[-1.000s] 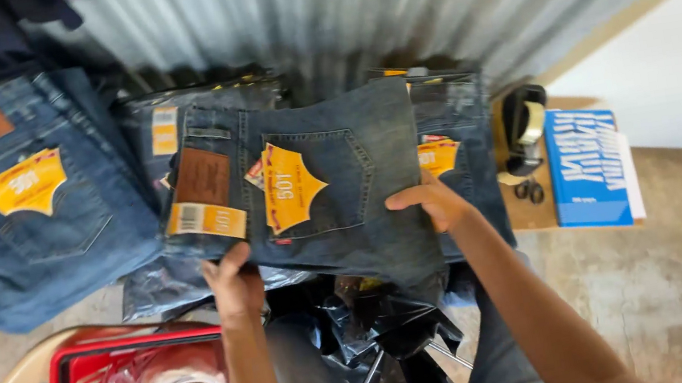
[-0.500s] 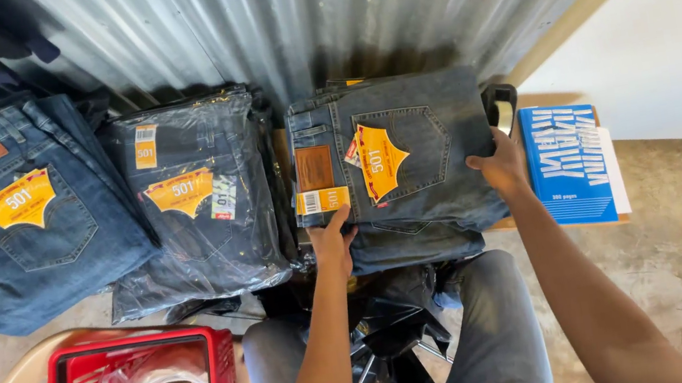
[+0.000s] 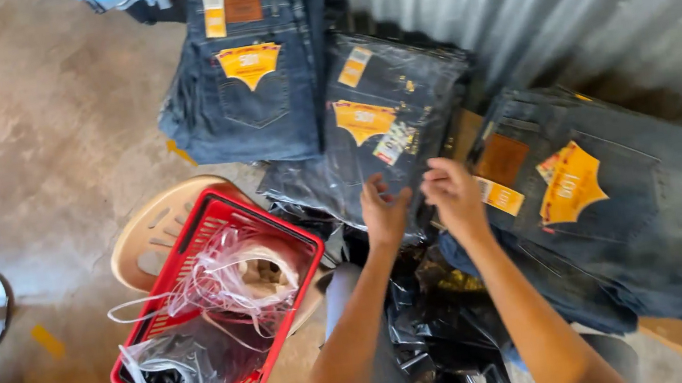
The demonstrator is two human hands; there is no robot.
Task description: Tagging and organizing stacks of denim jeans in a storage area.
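Jeans in a clear bag (image 3: 376, 123) lie just ahead of both hands. Left hand (image 3: 382, 212) and right hand (image 3: 454, 193) pinch its near edge. I think an even, gentle pull avoids tearing the plastic.

The person is wearing no sleeves: both forearms are showing bare down to the left hand (image 3: 384, 212) and right hand (image 3: 455, 194), ringless.
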